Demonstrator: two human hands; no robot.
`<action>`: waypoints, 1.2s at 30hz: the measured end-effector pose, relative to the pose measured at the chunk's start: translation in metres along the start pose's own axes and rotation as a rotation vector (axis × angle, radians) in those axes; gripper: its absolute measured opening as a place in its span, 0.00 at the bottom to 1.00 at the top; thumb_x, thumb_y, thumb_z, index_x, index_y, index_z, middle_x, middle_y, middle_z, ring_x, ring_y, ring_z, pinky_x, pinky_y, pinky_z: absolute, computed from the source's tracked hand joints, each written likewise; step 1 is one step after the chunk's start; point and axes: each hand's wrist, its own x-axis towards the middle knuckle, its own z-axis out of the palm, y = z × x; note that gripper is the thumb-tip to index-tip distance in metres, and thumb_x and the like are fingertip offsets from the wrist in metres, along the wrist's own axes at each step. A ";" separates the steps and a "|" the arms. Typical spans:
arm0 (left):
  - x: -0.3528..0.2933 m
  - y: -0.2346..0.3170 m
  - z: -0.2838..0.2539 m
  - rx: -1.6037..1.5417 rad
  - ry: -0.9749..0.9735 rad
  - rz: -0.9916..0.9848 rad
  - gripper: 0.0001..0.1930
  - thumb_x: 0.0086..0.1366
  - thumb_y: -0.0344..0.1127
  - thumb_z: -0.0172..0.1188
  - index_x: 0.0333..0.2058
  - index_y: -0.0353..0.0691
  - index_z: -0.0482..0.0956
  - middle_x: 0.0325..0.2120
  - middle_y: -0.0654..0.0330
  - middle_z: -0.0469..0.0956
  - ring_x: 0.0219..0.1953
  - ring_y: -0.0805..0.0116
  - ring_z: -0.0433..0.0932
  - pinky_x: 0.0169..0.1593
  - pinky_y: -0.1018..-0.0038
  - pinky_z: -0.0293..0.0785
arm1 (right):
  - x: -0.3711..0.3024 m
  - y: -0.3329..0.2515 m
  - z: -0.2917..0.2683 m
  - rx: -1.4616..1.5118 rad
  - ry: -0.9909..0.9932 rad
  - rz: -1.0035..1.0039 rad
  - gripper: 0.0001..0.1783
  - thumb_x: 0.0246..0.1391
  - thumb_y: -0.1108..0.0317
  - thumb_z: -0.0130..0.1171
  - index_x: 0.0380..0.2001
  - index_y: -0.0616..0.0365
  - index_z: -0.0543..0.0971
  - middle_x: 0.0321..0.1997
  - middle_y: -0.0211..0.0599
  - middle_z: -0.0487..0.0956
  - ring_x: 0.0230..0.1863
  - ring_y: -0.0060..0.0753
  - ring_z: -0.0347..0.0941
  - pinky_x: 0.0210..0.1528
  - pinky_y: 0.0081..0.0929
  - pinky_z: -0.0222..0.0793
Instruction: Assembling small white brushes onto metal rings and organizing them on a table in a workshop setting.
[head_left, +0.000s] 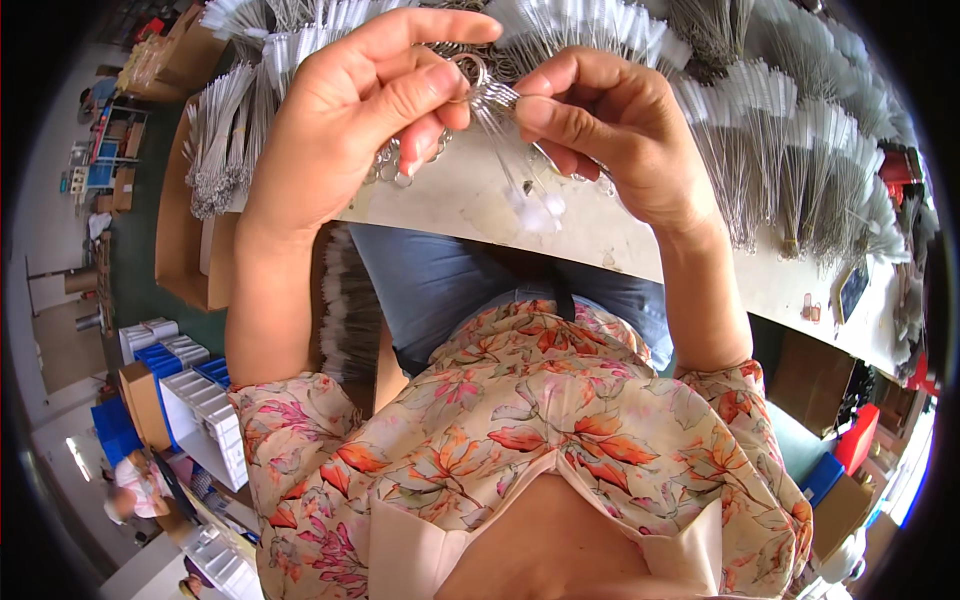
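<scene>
Above the table edge, my left hand pinches a metal split ring between thumb and fingers, with its index finger stretched out over it. My right hand is closed, thumb against index finger, on the looped wire ends of several thin wire brushes at the ring. Their stems hang down between my hands, and white bristle tips show over the tabletop. How many loops sit on the ring I cannot tell. More loose metal rings lie below my left fingers.
Large bundles of white-bristled wire brushes cover the far and right side of the white table. An open cardboard box stands at the left. White and blue bins and another person are farther off at lower left.
</scene>
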 end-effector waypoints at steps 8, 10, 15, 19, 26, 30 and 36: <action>-0.011 -0.027 -0.012 0.078 0.184 0.424 0.10 0.65 0.33 0.50 0.36 0.31 0.76 0.36 0.53 0.77 0.42 0.68 0.74 0.49 0.73 0.66 | 0.007 -0.001 0.030 0.058 0.018 -0.126 0.05 0.50 0.71 0.60 0.30 0.61 0.77 0.24 0.29 0.77 0.21 0.13 0.69 0.21 0.10 0.61; -0.016 -0.035 -0.008 -0.042 0.235 0.410 0.10 0.65 0.33 0.50 0.36 0.32 0.76 0.36 0.52 0.77 0.42 0.67 0.74 0.49 0.72 0.66 | 0.012 0.010 0.037 0.048 0.051 -0.212 0.05 0.50 0.72 0.60 0.30 0.62 0.77 0.25 0.30 0.77 0.25 0.15 0.72 0.26 0.12 0.68; -0.030 -0.043 -0.012 -0.395 0.275 0.462 0.11 0.65 0.33 0.48 0.37 0.34 0.77 0.37 0.53 0.77 0.44 0.60 0.74 0.52 0.66 0.66 | 0.016 0.015 0.059 -0.041 0.056 -0.316 0.06 0.49 0.73 0.61 0.30 0.63 0.77 0.27 0.31 0.78 0.27 0.17 0.73 0.31 0.15 0.72; -0.034 -0.048 -0.016 -0.500 0.236 0.508 0.12 0.66 0.35 0.46 0.39 0.34 0.76 0.38 0.55 0.77 0.48 0.58 0.72 0.55 0.64 0.64 | 0.022 0.031 0.074 -0.198 0.088 -0.375 0.06 0.46 0.74 0.63 0.29 0.63 0.78 0.27 0.31 0.78 0.28 0.16 0.74 0.33 0.16 0.71; -0.043 -0.045 -0.014 -0.349 0.420 0.607 0.12 0.64 0.35 0.49 0.38 0.34 0.77 0.38 0.55 0.78 0.45 0.63 0.74 0.52 0.69 0.66 | 0.037 0.025 0.081 -0.460 0.203 -0.689 0.12 0.37 0.71 0.69 0.29 0.60 0.80 0.26 0.32 0.78 0.28 0.22 0.75 0.31 0.19 0.70; -0.046 -0.044 -0.010 -0.439 0.618 0.496 0.10 0.67 0.34 0.47 0.33 0.33 0.73 0.28 0.61 0.74 0.30 0.79 0.73 0.33 0.84 0.68 | 0.042 -0.002 0.100 -0.586 0.175 -0.669 0.07 0.45 0.73 0.63 0.29 0.64 0.79 0.22 0.29 0.75 0.24 0.17 0.69 0.26 0.14 0.63; -0.094 -0.036 -0.059 0.501 0.351 0.441 0.09 0.61 0.34 0.57 0.33 0.32 0.73 0.23 0.62 0.72 0.24 0.77 0.69 0.28 0.80 0.65 | 0.083 0.028 0.085 0.537 -0.502 0.304 0.11 0.51 0.67 0.52 0.31 0.66 0.77 0.18 0.26 0.67 0.17 0.18 0.57 0.19 0.16 0.51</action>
